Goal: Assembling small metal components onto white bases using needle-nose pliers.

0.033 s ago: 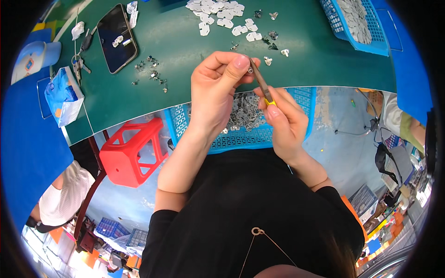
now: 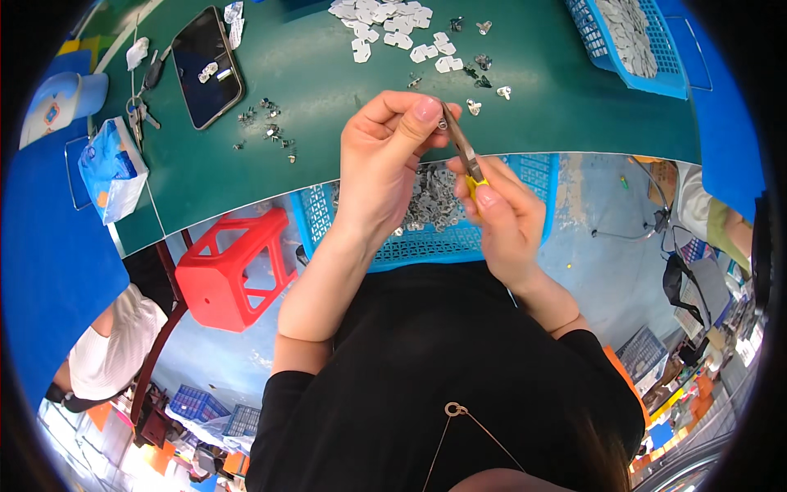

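Observation:
Above the near edge of the green table, my left hand (image 2: 385, 148) pinches a small metal part (image 2: 443, 124) between thumb and fingers; most of it is hidden. My right hand (image 2: 510, 215) is closed around the yellow handles of long-nosed pliers (image 2: 464, 148). Their slim jaws point up and left, with the tips against or right beside the metal part. Beneath both hands is a blue plastic basket (image 2: 426, 256) filled with small metal pieces (image 2: 434, 197). Beyond my fingers, several loose metal parts (image 2: 474, 107) lie on the table.
Flat light-grey plates (image 2: 381, 15) are heaped at the far middle. Another blue basket (image 2: 631, 80) of them stands far right. To the left are a phone (image 2: 206, 70), small metal bits (image 2: 270, 131), keys (image 2: 146, 115) and a tissue pack (image 2: 113, 170). A red stool (image 2: 215, 287) stands below the table's edge.
The pliers and the fingers of my right hand have shifted very slightly, with more of the yellow handles showing. My left hand has barely moved.

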Demonstrator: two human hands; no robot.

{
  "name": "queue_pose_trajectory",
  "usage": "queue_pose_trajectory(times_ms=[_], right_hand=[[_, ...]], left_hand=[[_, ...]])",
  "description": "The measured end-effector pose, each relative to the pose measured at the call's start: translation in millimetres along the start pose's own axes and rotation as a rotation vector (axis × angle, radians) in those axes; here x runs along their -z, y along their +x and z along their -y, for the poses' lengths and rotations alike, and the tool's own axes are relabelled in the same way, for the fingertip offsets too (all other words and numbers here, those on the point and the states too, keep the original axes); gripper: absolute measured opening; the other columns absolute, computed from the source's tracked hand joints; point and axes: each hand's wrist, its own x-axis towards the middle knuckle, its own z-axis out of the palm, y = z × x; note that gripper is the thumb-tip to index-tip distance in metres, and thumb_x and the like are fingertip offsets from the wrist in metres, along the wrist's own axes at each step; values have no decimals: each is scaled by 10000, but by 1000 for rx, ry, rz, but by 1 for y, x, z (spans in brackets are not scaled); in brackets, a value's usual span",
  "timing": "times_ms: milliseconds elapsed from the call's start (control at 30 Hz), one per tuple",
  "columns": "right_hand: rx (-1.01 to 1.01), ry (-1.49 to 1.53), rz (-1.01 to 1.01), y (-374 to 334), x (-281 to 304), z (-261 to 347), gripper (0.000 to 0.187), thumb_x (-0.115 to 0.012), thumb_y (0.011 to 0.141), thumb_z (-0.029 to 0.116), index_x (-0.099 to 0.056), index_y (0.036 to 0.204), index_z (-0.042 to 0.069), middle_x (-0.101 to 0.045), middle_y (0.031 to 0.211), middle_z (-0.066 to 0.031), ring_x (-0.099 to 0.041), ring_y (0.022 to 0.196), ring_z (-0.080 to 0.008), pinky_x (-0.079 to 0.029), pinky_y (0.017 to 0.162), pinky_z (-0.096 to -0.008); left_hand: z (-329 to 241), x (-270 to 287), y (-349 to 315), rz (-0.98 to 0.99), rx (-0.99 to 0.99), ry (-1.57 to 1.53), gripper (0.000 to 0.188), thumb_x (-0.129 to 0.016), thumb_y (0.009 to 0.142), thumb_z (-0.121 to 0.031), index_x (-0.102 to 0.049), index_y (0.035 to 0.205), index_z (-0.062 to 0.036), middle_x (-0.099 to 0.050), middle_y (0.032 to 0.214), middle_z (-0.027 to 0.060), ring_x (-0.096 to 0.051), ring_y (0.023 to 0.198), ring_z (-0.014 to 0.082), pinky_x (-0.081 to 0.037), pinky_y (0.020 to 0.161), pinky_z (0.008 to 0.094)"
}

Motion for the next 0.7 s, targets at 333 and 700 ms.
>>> queue_pose_trajectory(times_ms=[333, 700], right_hand=[[-497, 750, 205, 10, 5, 12, 489, -393, 873, 356, -513, 1110, -55, -508, 839, -79, -446, 653, -128, -305, 450, -218], [-370, 503, 91, 5, 11, 13, 518, -372, 895, 303, -447, 1213, -99, -525, 918, -85, -470, 743, -122, -329, 497, -208]], left_hand=[[-11, -7, 2, -61, 16, 53, 170, -658, 832, -164, -619, 887, -7, -660, 854, 101, -590, 674, 89, -499, 640, 212], [-22, -12, 7, -86, -5, 318, 188, -638, 841, -134, -619, 915, 37, -663, 872, 109, -629, 782, 132, -537, 714, 248]])
